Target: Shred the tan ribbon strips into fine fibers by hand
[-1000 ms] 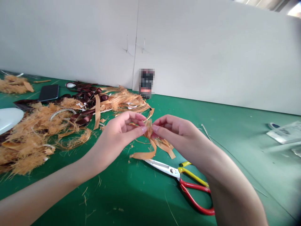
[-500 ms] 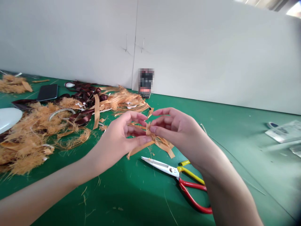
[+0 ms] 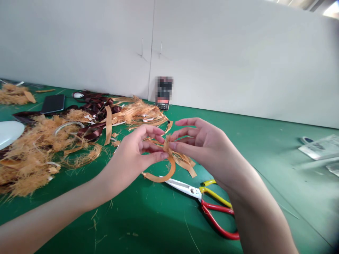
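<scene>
Both hands meet above the green table (image 3: 164, 218) at the picture's middle. My left hand (image 3: 135, 155) pinches an orange ribbon strip (image 3: 165, 169) between thumb and fingers. My right hand (image 3: 201, 144) pinches the same strip's frayed top end, with its other fingers spread upward. The strip curls down in a loop below my hands and its tail touches the table. A pair of scissors (image 3: 209, 204) with red and yellow handles lies on the table just beneath the hands, blades pointing left.
Heaps of frayed orange fibre (image 3: 31, 151) and dark brown ribbon (image 3: 96, 106) cover the left side. A black phone (image 3: 53, 103) and a white dish (image 3: 9, 131) lie far left. Clear packets (image 3: 319, 148) lie at right. A grey wall stands behind.
The ribbon's hanging tail first straightened sideways, then curled into a loop below my hands. My right hand's free fingers have spread and lifted. The left hand keeps its pinch.
</scene>
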Demonstrator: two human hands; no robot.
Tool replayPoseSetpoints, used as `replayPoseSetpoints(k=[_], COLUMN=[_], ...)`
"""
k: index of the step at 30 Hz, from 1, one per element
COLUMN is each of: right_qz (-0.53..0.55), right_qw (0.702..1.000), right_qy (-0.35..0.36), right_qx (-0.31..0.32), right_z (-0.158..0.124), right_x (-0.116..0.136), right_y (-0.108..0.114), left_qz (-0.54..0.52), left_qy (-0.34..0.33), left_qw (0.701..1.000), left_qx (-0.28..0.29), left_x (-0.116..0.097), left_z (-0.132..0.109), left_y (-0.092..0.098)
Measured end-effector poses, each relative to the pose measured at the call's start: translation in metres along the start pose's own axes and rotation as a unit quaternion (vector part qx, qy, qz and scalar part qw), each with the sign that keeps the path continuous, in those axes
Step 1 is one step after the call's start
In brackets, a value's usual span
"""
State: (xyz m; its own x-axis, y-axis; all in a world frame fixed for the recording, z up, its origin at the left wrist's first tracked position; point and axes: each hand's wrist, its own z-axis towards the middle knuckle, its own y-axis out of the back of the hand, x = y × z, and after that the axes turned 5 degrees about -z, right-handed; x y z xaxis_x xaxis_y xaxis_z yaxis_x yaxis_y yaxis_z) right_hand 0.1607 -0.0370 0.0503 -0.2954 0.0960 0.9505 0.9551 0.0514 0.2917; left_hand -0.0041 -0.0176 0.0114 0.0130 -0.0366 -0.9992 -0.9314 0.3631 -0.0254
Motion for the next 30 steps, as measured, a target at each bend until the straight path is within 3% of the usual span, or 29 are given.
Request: replayPoseSetpoints(k=[14, 20, 30], right_qz=[0.019, 0.022, 0.019], right_qw=[0.998, 0.998, 0.996], right_qy=[0.032, 0.034, 0.051], right_qx=[-0.054, -0.045, -0.069], right_z=[0.0035, 0.0044, 0.0017], right_x=[-0.0032, -0.0027, -0.0048], right_y=[-0.0008, -0.0014, -0.0022], left_qz=[0.057, 0.048, 0.091], left_qy=[-0.019, -0.015, -0.023], left_qw=[0.998, 0.998, 0.995], left_qx=[0.023, 0.043, 0.034], left_x=[0.0046, 0.0071, 0.0057], left_z=[0.0015, 0.0042, -0.0005], left_y=[0.0013, 0.0027, 0.0027])
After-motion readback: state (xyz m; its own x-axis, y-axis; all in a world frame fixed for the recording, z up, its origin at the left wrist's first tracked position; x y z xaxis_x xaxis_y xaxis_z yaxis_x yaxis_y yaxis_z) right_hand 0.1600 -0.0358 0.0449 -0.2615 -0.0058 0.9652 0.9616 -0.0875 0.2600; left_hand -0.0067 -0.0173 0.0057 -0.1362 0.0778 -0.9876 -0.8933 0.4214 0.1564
